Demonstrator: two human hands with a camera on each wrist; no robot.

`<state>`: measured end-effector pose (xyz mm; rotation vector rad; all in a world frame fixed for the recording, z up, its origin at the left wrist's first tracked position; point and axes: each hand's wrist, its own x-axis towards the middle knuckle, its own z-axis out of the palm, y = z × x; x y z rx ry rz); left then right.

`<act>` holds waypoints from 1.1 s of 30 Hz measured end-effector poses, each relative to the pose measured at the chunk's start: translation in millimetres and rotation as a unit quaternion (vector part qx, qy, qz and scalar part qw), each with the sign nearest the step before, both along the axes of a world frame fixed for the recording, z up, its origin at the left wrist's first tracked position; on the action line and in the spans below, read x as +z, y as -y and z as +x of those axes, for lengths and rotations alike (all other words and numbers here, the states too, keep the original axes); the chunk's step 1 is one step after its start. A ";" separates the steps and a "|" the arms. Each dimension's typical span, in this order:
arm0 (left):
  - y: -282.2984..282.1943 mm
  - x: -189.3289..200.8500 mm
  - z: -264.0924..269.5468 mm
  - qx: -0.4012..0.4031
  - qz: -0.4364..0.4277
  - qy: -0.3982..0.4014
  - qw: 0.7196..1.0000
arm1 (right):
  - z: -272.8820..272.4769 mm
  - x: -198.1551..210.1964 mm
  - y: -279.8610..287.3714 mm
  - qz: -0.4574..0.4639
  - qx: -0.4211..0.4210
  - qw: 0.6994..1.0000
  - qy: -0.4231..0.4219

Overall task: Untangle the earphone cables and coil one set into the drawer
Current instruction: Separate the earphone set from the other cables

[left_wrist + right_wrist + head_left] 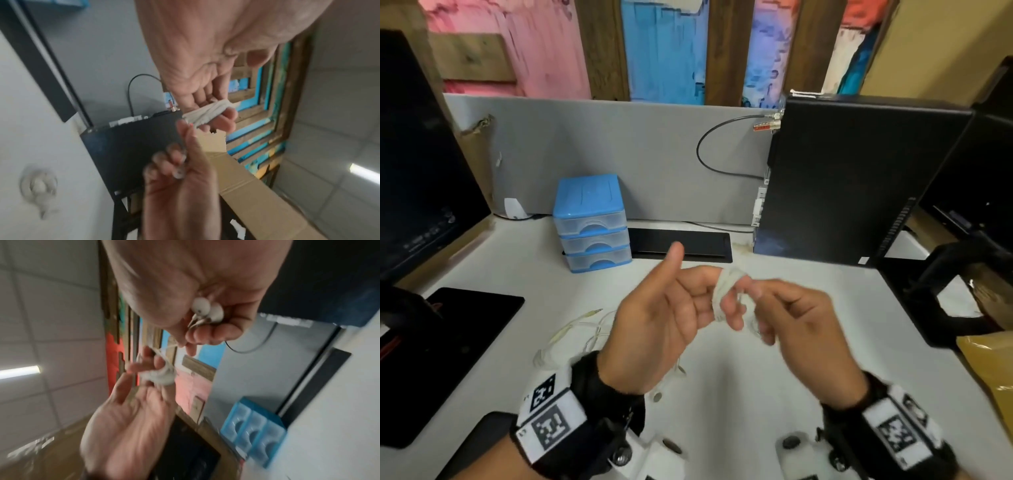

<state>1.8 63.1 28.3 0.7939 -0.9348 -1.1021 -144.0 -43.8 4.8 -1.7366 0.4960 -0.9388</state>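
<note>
A white earphone cable is wound into a coil (pixel 724 284) round the fingers of my left hand (pixel 702 284), which is held palm-up above the desk with its thumb raised. The coil (pixel 207 112) lies across those fingers in the left wrist view. My right hand (pixel 784 308) pinches the cable beside the coil. It keeps the two white earbuds (pixel 207 309) tucked in its curled fingers. A second white earphone set (pixel 582 330) lies loose on the desk under my left wrist. The blue three-drawer unit (pixel 592 222) stands at the back with all its drawers shut.
A black computer tower (pixel 842 178) stands at the back right and a dark monitor (pixel 421 154) at the left. A black pad (pixel 448 342) lies front left, a black bar (pixel 681 245) beside the drawers. A yellow packet (pixel 989 363) sits at the right edge.
</note>
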 end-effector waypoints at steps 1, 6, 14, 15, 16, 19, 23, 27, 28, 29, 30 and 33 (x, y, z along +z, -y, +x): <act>0.8 1.0 1.1 0.010 -0.008 -0.054 0.998 | 3.5 -8.4 -5.8 0.004 0.019 1.000 -0.017; 7.0 -3.7 1.8 0.097 0.002 -0.194 0.976 | 17.3 -35.6 -35.6 -0.057 -0.047 0.996 -0.056; 10.9 -12.7 -10.5 0.100 0.104 -0.222 0.964 | 14.7 -27.0 -51.9 -0.118 -0.012 0.993 -0.017; 11.6 -13.9 -13.4 0.104 0.122 -0.207 0.965 | 13.8 -23.4 -51.8 -0.100 0.011 0.995 -0.020; 12.7 -16.3 -15.2 0.116 0.134 -0.194 0.965 | 13.2 -20.6 -51.1 -0.088 0.025 0.995 -0.026; 15.0 -21.8 -14.5 0.149 0.145 -0.174 0.963 | 12.3 -19.9 -47.3 -0.071 0.048 0.996 -0.037; 16.2 -27.1 -11.9 0.158 0.161 -0.148 0.963 | 12.0 -21.2 -46.5 -0.070 0.078 0.993 -0.047; 18.0 -33.2 -13.8 0.191 0.159 -0.115 0.962 | 9.3 -22.0 -48.7 -0.071 0.117 0.987 -0.080; 19.2 -34.8 -13.3 0.207 0.167 -0.118 0.957 | 8.9 -21.7 -49.8 -0.070 0.127 0.986 -0.084; 20.7 -35.9 -12.7 0.221 0.180 -0.127 0.950 | 8.8 -21.3 -51.1 -0.070 0.132 0.986 -0.078; 22.2 -36.6 -12.1 0.231 0.190 -0.142 0.943 | 8.8 -21.2 -52.0 -0.070 0.122 0.988 -0.062; 25.1 -37.8 -12.3 0.243 0.190 -0.181 0.934 | 12.1 -24.0 -45.8 -0.018 -0.006 1.000 -0.013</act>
